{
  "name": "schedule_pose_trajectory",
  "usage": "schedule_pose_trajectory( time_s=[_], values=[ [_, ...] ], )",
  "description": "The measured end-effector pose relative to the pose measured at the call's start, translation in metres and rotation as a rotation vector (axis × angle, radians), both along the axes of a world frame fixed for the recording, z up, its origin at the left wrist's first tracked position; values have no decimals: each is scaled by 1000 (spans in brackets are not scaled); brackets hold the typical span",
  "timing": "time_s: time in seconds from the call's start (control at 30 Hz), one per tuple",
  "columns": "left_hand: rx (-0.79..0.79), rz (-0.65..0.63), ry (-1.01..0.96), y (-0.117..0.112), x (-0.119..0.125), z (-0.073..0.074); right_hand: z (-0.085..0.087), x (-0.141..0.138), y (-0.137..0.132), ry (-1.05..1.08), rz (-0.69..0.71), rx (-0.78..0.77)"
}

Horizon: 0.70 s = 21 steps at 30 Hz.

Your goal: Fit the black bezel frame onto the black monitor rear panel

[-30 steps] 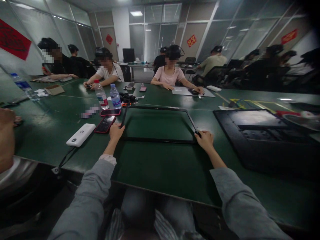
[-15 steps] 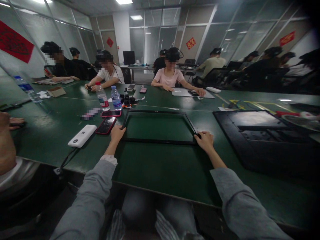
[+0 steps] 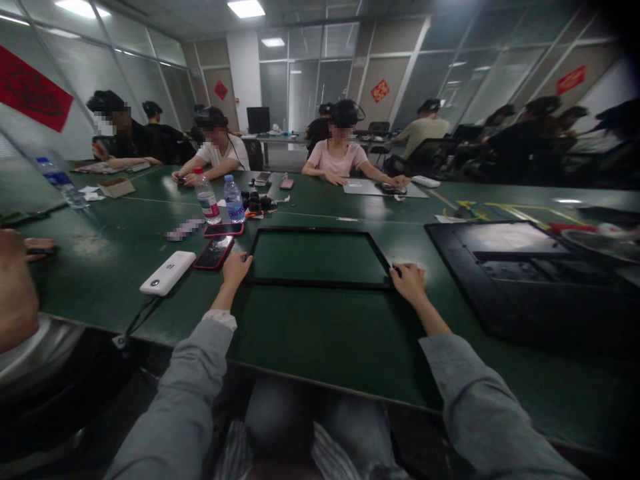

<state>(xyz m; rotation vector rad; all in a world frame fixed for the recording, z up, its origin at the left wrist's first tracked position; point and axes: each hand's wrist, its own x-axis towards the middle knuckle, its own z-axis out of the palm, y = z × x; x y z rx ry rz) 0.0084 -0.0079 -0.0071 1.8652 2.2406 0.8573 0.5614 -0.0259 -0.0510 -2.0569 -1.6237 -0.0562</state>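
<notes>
A thin black rectangular frame (image 3: 317, 285) lies on the green table (image 3: 320, 340) in front of me. My left hand (image 3: 235, 269) grips its near left corner with the fingers curled over the edge. My right hand (image 3: 409, 279) grips its near right corner in the same way. Both arms wear grey sleeves. The table's green top shows through the frame's opening.
A white power bank (image 3: 167, 273) with a cable, two phones (image 3: 215, 252) and two water bottles (image 3: 207, 195) sit left of the frame. A large black panel (image 3: 525, 280) lies at the right. Several people sit across the table; another person's arm (image 3: 17, 287) is at far left.
The frame's far edge has come down from a raised tilt to lie nearly flat on the table. Both hands stay on its near corners.
</notes>
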Motion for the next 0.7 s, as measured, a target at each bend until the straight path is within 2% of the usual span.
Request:
schedule_pose_trajectory(
  time_s=[0.5, 0.63, 0.7],
  values=[
    [-1, -10, -53, -4, -2, -1, 8, -7, -6, 15, -10, 30],
    [59, -8, -97, -9, 1, 1, 10, -10, -9, 20, 31, 43],
    [112, -16, -111, -12, 2, 2, 12, -12, -12, 39, 10, 44]
  ],
)
